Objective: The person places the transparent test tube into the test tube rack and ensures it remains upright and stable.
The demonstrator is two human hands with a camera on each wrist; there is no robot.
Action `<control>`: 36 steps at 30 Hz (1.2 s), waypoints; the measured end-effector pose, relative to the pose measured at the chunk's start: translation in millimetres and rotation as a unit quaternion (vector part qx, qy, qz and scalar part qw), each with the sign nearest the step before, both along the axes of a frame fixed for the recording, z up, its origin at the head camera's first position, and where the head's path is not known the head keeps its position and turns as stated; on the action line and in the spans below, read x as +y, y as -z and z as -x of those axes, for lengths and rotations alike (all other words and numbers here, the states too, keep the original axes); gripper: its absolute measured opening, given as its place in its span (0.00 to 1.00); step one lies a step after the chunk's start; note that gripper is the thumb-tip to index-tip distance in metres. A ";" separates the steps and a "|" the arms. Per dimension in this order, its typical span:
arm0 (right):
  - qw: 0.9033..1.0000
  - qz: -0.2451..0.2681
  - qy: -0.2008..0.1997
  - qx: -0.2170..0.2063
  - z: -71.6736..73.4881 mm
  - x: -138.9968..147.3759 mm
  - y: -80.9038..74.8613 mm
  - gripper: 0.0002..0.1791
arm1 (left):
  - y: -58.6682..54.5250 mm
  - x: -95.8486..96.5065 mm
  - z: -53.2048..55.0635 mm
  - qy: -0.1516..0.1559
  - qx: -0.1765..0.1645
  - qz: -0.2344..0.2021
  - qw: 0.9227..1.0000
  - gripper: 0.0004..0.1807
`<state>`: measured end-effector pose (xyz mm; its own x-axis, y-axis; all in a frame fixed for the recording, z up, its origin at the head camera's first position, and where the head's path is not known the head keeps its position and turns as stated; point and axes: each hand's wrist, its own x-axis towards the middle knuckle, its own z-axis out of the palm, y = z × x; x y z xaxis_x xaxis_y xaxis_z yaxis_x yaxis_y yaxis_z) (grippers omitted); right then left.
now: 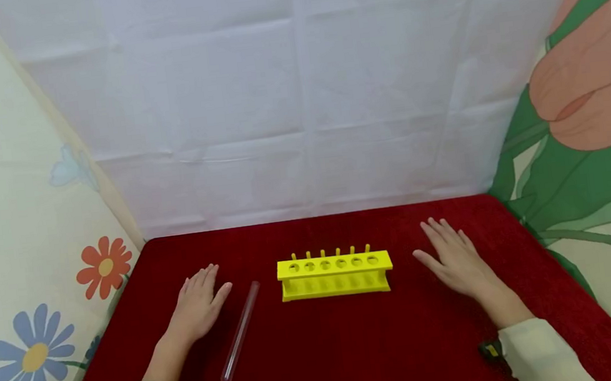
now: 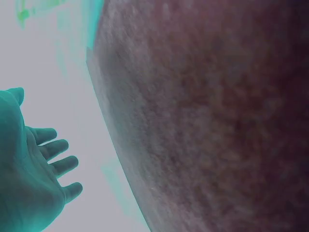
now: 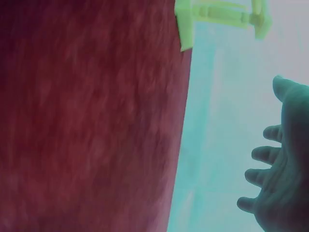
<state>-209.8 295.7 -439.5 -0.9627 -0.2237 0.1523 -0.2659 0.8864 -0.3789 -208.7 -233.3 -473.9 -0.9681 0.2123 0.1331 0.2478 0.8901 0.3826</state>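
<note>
A clear test tube [image 1: 240,333] lies slanted on the red cloth, just right of my left hand [image 1: 198,306]. That hand has its fingers extended and holds nothing; the left wrist view also shows the left hand [image 2: 36,169] with fingers spread. Near the table's middle stands a yellow test tube rack [image 1: 334,275] with a row of holes and a row of pegs behind them; no tube is in it. Right of the rack is my right hand [image 1: 458,264], fingers straight and holding nothing. Part of the rack [image 3: 222,13] shows at the top of the right wrist view, above the right hand [image 3: 285,164].
Red cloth [image 1: 336,357] covers the table. Behind its far edge hangs a creased white sheet [image 1: 300,90]. Flower-patterned panels stand on both sides, the left panel [image 1: 14,217] and the right panel [image 1: 610,181]. Dark bands [image 1: 491,350] sit at the wrists.
</note>
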 end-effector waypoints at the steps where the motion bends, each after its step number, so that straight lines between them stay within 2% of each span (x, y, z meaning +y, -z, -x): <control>1: 1.000 0.003 -0.004 0.002 -1.4 -2.8 -1.4 0.42 | -1.4 0.9 -2.0 0.000 0.000 0.000 1.000 0.36; 6: 1.000 0.012 -0.019 0.012 -9.7 -17.7 -6.5 0.40 | -4.9 5.6 -12.9 0.004 -0.008 0.002 1.000 0.33; 10: 0.999 0.020 -0.033 0.024 -15.1 -30.2 -9.3 0.39 | -4.2 9.5 -20.4 0.001 -0.028 0.003 1.000 0.31; 19: 0.998 0.020 -0.052 0.025 -21.0 -51.9 -10.5 0.36 | -7.9 18.3 -31.3 -0.018 -0.052 0.021 0.998 0.29; 27: 0.999 0.005 -0.047 0.013 -20.3 -59.1 -8.6 0.37 | -7.0 22.6 -34.1 -0.024 -0.068 0.020 0.997 0.29; 36: 0.998 -0.003 -0.052 0.026 -21.0 -63.9 -10.0 0.35 | -8.8 27.9 -35.9 -0.026 -0.074 0.026 0.997 0.29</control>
